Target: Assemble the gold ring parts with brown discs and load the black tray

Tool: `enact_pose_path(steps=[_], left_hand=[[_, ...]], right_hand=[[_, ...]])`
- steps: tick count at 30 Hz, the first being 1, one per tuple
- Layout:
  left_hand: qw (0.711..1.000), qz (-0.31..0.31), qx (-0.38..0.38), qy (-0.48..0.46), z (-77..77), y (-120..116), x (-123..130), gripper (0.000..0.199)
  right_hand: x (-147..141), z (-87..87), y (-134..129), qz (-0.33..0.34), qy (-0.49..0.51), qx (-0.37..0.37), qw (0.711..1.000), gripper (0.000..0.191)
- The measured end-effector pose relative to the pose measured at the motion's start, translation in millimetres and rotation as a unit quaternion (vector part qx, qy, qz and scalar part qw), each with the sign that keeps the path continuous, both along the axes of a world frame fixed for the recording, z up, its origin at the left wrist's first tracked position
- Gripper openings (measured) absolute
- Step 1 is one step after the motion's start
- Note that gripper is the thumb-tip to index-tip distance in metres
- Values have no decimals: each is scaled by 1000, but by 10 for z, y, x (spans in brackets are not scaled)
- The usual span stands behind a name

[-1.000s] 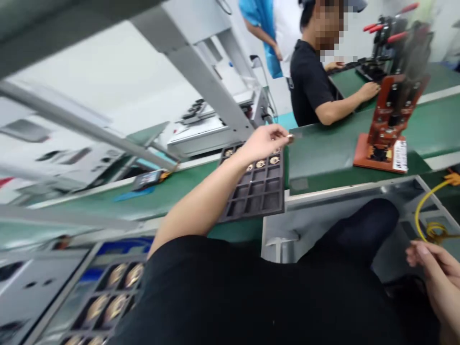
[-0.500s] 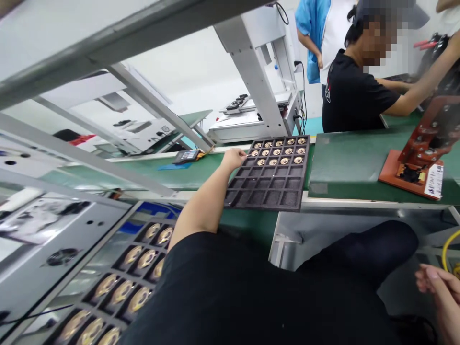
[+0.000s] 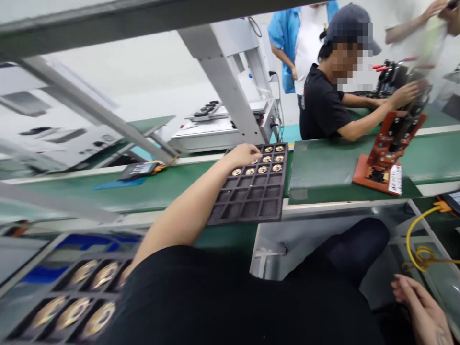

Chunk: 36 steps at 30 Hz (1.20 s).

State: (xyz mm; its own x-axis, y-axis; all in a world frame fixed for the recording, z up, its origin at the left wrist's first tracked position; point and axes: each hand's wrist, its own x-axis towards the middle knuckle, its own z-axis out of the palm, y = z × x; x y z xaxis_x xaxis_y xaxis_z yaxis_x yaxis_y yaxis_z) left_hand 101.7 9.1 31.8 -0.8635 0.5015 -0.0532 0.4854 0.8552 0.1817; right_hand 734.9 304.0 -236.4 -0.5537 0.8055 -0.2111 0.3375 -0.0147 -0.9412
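Observation:
My left hand [image 3: 246, 155] reaches over a black compartment tray [image 3: 282, 191] on the green bench. Its fingertips point down among gold ring-shaped parts [image 3: 263, 169] in the upper rows; what they hold, if anything, is hidden. The lower rows of that tray hold no gold rings. My right hand [image 3: 419, 299] hangs low at the right, away from the bench, thumb against the curled fingers, and nothing shows clearly in it. A second black tray [image 3: 79, 292] with larger-looking gold rings [image 3: 74, 312] lies at the lower left.
An orange-red fixture [image 3: 383, 158] stands on the green mat at right. Beyond it a person in a cap [image 3: 323, 105] works. A yellow cable [image 3: 409, 239] hangs at right. A metal post [image 3: 226, 86] rises behind the tray; a handheld device [image 3: 138, 171] lies left.
The view has swung right. My left hand has moved from the tray's left edge to over its upper rows. My right hand stays low with its fingers similarly curled.

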Motion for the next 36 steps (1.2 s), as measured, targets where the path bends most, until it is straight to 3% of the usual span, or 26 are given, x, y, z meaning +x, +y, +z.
enact_pose_path(steps=[2,3,6,8,10,12,15,18,22,27,30,36], left_hand=[[992,-118,42,-19,42,551,376,30],[972,-222,72,-28,34,829,624,31],[858,-495,127,-57,-145,1588,1505,27],[764,-630,112,-88,-405,2022,2102,22],[682,-720,64,-111,-752,2425,2655,20],[640,-753,-26,-148,-1130,2799,3163,20],[648,-733,-137,-157,-1641,3221,3789,21],[682,-695,-189,-124,-2029,3403,4083,25],[763,-612,-197,-59,-2430,3424,3886,42],[826,-543,-151,-21,-2822,3455,3444,43],[845,-520,-122,-16,-3010,3487,3379,42],[851,-514,-106,-33,-3310,3592,3407,41]], right_hand=[[-97,-20,-41,1,-27,-14,1000,62],[-133,-69,-51,3,-40,-18,999,63],[-140,-334,-55,18,-70,-20,997,67],[-61,-531,-57,29,-91,-21,995,67],[53,-688,-64,14,-102,-19,995,64],[168,-793,-70,-23,-99,-13,995,63],[293,-896,-62,-81,-100,-3,992,69],[339,-991,-54,-115,-104,8,988,70],[305,-1103,-92,-122,-108,24,986,55],[202,-1155,-119,-124,-112,31,985,37],[173,-1150,-123,-137,-109,30,984,33],[233,-1112,-195,-181,-79,33,980,35]])
